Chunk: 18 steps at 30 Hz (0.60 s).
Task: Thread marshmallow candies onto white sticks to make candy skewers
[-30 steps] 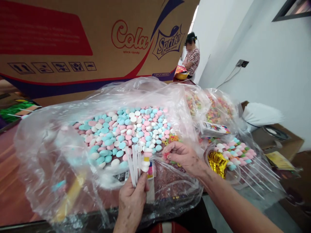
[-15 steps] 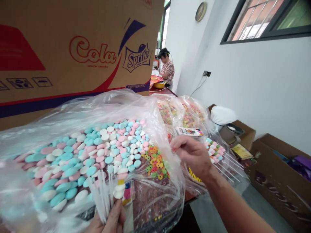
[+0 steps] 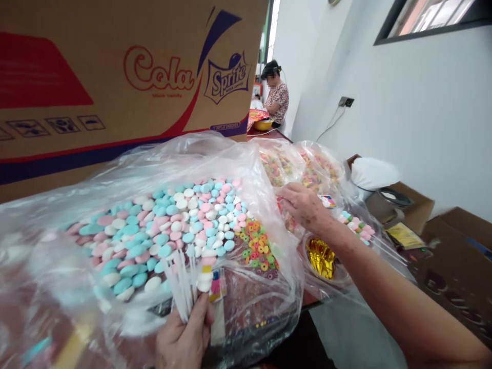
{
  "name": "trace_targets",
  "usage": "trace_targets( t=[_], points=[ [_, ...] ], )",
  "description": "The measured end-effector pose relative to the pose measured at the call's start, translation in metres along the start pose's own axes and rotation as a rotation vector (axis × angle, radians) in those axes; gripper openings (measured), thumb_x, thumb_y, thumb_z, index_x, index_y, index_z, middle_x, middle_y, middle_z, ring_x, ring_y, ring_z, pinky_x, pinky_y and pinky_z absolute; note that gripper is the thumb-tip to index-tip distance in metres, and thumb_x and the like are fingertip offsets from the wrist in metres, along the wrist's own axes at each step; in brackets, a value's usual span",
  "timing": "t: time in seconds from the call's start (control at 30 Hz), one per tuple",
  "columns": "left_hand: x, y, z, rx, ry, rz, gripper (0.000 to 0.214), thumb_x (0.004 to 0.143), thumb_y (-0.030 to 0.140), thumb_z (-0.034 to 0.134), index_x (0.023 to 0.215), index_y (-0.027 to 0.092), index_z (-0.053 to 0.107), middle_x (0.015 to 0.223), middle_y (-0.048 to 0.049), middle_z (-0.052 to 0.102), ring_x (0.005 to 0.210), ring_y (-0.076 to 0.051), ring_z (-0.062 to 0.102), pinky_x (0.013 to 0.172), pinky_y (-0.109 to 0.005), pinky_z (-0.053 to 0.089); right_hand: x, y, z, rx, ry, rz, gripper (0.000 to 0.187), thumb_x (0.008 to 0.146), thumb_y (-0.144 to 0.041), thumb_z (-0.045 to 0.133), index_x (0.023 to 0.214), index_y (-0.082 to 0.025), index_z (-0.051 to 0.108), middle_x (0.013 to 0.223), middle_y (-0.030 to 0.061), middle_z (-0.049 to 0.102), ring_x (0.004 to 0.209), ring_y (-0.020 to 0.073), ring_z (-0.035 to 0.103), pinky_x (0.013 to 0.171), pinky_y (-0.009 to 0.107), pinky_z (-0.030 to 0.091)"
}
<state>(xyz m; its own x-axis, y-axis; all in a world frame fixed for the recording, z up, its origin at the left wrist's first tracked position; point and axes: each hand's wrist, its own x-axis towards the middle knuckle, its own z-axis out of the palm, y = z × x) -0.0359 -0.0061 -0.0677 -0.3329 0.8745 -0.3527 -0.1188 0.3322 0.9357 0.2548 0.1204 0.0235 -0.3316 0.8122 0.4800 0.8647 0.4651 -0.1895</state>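
Observation:
My left hand (image 3: 186, 333) is closed around a bunch of white plastic sticks (image 3: 179, 287). One stick among them carries stacked candies (image 3: 205, 277) in pink, yellow and white, by the thumb. Behind that hand, pink, blue and white candy discs (image 3: 149, 230) are spread in an open clear plastic bag (image 3: 246, 307). Small ring-shaped candies (image 3: 261, 246) in several colours lie at their right. My right hand (image 3: 303, 205) reaches over the bag's right side, beside reddish candies (image 3: 288, 220). Its fingers are drawn together, and whatever they hold cannot be made out.
A large printed cardboard carton (image 3: 161, 72) stands behind the candies. Right of the bag are a round tub of gold ties (image 3: 322, 259) and finished candy sticks (image 3: 359, 228). More bagged ring candies (image 3: 319, 169) lie behind. A co-worker (image 3: 277, 95) sits farther back.
The view has shifted, uncovering more of the gold ties. My right hand has moved from above the bag's edge toward the reddish candies. My left hand still grips the sticks.

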Motion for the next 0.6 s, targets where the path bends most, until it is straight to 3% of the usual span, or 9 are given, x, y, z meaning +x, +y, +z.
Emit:
trace_targets(
  t=[0.1,0.2,0.23,0.3,0.43,0.5,0.6],
  points=[
    [-0.002,-0.002,0.000,0.028,-0.018,0.040,0.055,0.064,0.064,0.077,0.050,0.016,0.055,0.033,0.0082,0.036,0.032,-0.005,0.031,0.033,-0.016,0.020,-0.006,-0.016,-0.008,-0.019,0.137,-0.034,0.029,0.094,-0.014,0.043,0.109,-0.017,0.067,0.097,0.0106,0.065,0.094,0.0232,0.060,0.085,0.035,0.048],
    [-0.004,-0.003,-0.001,0.052,-0.033,0.064,0.053,0.068,0.063,0.075,0.052,0.016,0.056,0.035,0.0075,0.038,0.033,-0.006,0.031,0.034,-0.017,0.020,-0.016,-0.048,-0.013,0.060,0.279,-0.076,0.027,0.096,-0.016,0.045,0.112,-0.022,0.065,0.101,0.0088,0.066,0.098,0.0214,0.062,0.089,0.034,0.048],
    [-0.005,-0.003,-0.001,0.062,-0.043,0.067,0.053,0.069,0.064,0.074,0.052,0.016,0.056,0.034,0.0075,0.037,0.033,-0.006,0.031,0.034,-0.017,0.020,-0.019,-0.059,-0.011,0.112,0.241,-0.103,0.025,0.096,-0.017,0.045,0.110,-0.023,0.065,0.100,0.0078,0.066,0.095,0.0201,0.062,0.087,0.032,0.049],
    [-0.005,-0.003,-0.002,0.086,-0.066,0.064,0.054,0.070,0.066,0.071,0.053,0.017,0.056,0.033,0.0076,0.037,0.032,-0.006,0.031,0.035,-0.018,0.019,-0.024,-0.075,0.000,0.215,0.022,-0.150,0.023,0.097,-0.017,0.045,0.105,-0.023,0.066,0.096,0.0064,0.067,0.090,0.0179,0.063,0.083,0.029,0.049],
    [-0.006,-0.005,-0.003,0.075,-0.075,0.084,0.052,0.072,0.064,0.071,0.054,0.017,0.056,0.036,0.0077,0.039,0.032,-0.007,0.033,0.034,-0.018,0.020,-0.029,-0.078,0.040,0.206,-0.430,-0.176,0.019,0.095,-0.014,0.047,0.091,-0.019,0.065,0.088,0.0059,0.065,0.081,0.0178,0.059,0.074,0.029,0.047],
    [-0.005,-0.007,-0.003,0.066,-0.066,0.101,0.051,0.074,0.062,0.070,0.053,0.017,0.055,0.037,0.0078,0.038,0.032,-0.007,0.034,0.034,-0.018,0.020,-0.033,-0.071,0.057,0.138,-0.534,-0.186,0.018,0.094,-0.015,0.049,0.084,-0.019,0.063,0.088,0.0067,0.064,0.080,0.0188,0.057,0.072,0.030,0.045],
    [-0.004,-0.010,-0.004,0.070,-0.076,0.104,0.051,0.076,0.061,0.069,0.052,0.018,0.054,0.039,0.0072,0.039,0.034,-0.007,0.034,0.034,-0.019,0.020,-0.044,-0.062,0.073,0.151,-0.509,-0.183,0.013,0.095,-0.018,0.052,0.086,-0.019,0.062,0.095,0.0073,0.063,0.086,0.0201,0.056,0.075,0.032,0.044]
  ],
)
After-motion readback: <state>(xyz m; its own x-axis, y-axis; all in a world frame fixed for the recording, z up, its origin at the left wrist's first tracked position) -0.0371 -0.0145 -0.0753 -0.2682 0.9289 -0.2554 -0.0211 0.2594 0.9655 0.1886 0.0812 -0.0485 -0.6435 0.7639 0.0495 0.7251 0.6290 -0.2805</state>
